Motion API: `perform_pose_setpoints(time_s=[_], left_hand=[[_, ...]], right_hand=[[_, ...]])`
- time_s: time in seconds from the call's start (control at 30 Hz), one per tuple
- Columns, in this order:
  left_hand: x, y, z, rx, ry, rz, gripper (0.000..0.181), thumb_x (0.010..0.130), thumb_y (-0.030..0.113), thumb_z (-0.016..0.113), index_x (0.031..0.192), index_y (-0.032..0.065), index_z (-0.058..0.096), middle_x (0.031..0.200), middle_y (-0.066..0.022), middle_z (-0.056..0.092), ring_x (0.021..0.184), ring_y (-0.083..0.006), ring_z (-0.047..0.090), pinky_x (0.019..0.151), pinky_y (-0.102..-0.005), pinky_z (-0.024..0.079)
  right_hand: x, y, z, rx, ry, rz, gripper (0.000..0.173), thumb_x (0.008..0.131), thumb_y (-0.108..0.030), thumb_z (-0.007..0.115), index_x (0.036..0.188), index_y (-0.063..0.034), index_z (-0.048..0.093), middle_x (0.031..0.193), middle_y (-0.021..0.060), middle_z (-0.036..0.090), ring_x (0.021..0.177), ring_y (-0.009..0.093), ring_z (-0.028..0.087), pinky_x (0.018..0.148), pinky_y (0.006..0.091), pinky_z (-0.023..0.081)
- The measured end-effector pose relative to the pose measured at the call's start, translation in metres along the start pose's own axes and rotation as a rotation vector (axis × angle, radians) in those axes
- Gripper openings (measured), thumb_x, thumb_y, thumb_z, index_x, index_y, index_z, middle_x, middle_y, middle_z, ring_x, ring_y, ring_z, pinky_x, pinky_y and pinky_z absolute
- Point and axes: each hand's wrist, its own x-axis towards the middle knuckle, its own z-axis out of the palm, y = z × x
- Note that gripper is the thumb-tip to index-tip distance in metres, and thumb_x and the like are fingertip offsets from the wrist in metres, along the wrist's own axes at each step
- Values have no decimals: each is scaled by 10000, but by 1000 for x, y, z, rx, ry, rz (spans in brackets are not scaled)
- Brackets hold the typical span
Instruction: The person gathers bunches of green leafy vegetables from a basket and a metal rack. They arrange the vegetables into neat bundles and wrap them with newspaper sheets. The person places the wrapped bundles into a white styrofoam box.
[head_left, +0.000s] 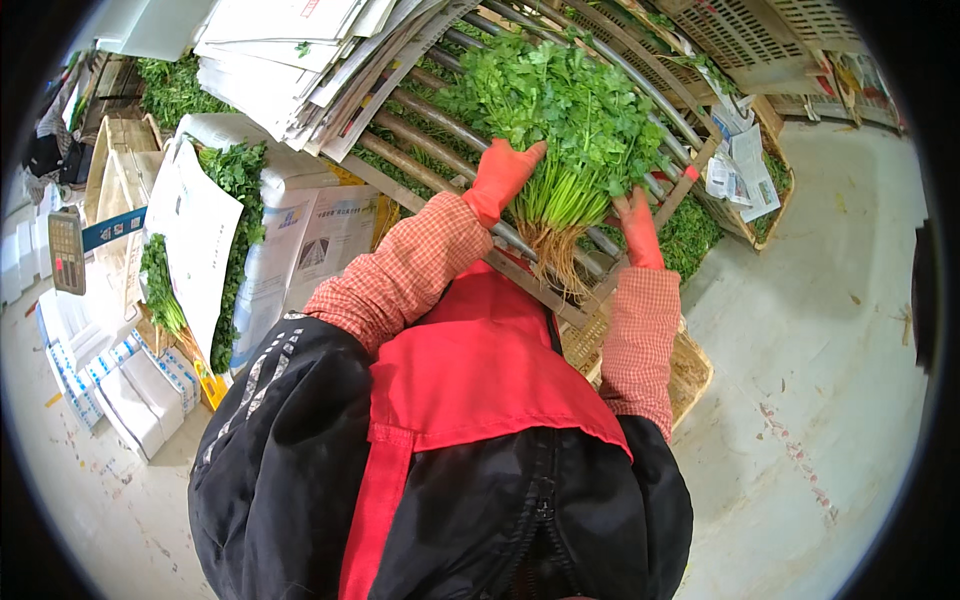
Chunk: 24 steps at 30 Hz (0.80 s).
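A large bunch of leafy green herbs (570, 112), which looks like coriander, lies on a rack of metal bars (431, 112). Its pale stems and tangled brown roots (559, 255) point toward me. My left hand (506, 176), in an orange-red rubber glove, grips the left side of the bunch, thumb along the top of the stems. At the right side, by the stems, my gloved right hand (637, 225) holds it too, with part of the fingers hidden behind leaves. Loose greenery (686, 240) shows below the rack.
A tall stack of paper sheets (277, 67) sits on the rack's left end. Farther left are a newsprint-covered box (281, 217), paper-wrapped greens (244, 202) and white cartons (142, 397). On the right, a crate (784, 199) holds newspaper and greens. Plastic crates (731, 41) stand behind.
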Motion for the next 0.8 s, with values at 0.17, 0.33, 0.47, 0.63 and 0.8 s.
perform_pose_setpoints(time_s=[0.17,0.33,0.47,0.63,0.8], left_hand=[[-5,14,19,-222,36,-18,527,798,381,675,1051,-77,615,982,-226,664,935,-336,640,799,-376,491],[-48,25,11,-563,3,21,462,821,306,657,1095,-62,600,988,-151,667,869,-210,631,791,-328,485],[-94,6,6,-390,8,-157,571,787,424,671,1092,-53,601,1026,-228,651,975,-314,639,840,-372,495],[-75,-25,33,-441,-13,-105,643,731,488,652,1033,-79,610,916,-193,665,823,-257,647,715,-350,518],[-66,-20,37,-683,-109,82,516,776,345,680,1166,26,571,1017,-134,648,929,-243,604,851,-357,466]], right_hand=[[-2,-27,31,17,54,-150,931,802,-463,686,1399,87,230,1403,231,373,1293,299,384,1067,361,294],[-14,-26,36,60,139,-87,865,790,-297,684,1390,118,219,1392,268,375,1291,342,385,1076,371,280],[-44,3,27,-100,46,-4,891,782,-279,677,1409,112,179,1406,283,352,1291,363,378,1077,390,283],[-23,22,33,19,-39,-3,702,829,-205,629,1359,92,277,1273,216,491,1085,311,537,927,388,437],[-29,9,22,337,-172,-2,334,903,-236,555,1028,71,594,993,120,636,823,195,619,696,340,488]])
